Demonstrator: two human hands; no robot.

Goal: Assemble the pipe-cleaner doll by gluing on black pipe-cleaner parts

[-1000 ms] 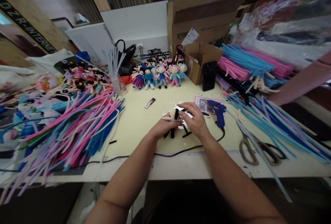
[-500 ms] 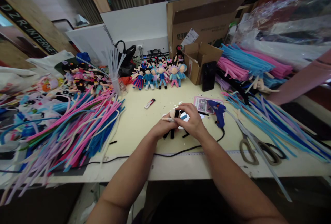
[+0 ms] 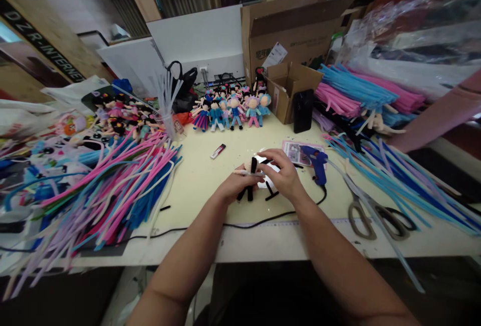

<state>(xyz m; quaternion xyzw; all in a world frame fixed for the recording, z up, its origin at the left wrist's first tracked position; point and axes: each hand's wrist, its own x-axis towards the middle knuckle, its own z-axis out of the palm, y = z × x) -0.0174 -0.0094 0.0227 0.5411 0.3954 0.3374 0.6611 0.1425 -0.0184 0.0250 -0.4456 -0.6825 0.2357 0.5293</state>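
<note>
Over the middle of the table, a small pipe-cleaner doll [image 3: 247, 166] with a pale head, a black strip at its head and black legs is held up. My left hand [image 3: 236, 185] is closed around its body, and the black legs hang below the fingers. My right hand [image 3: 280, 171] comes from the other side with bent fingers, thumb and fingertips at the black strip. Its grip there is small and partly hidden. Beneath the right hand lie a bright white patch and short black pipe-cleaner pieces [image 3: 271, 195].
A blue glue gun [image 3: 318, 163] lies right of my hands, its black cord crossing the table. Further right are scissors [image 3: 379, 220] and blue pipe cleaners [image 3: 394, 180]. Pink and purple stems [image 3: 112, 180] pile up left. Finished dolls [image 3: 233, 108], a lighter [image 3: 218, 151] and a carton [image 3: 287, 90] sit beyond.
My right hand has shifted slightly, and its fingertips are now at the doll's black strip. The doll has turned a little; the blue bit seen by the right fingers no longer shows.
</note>
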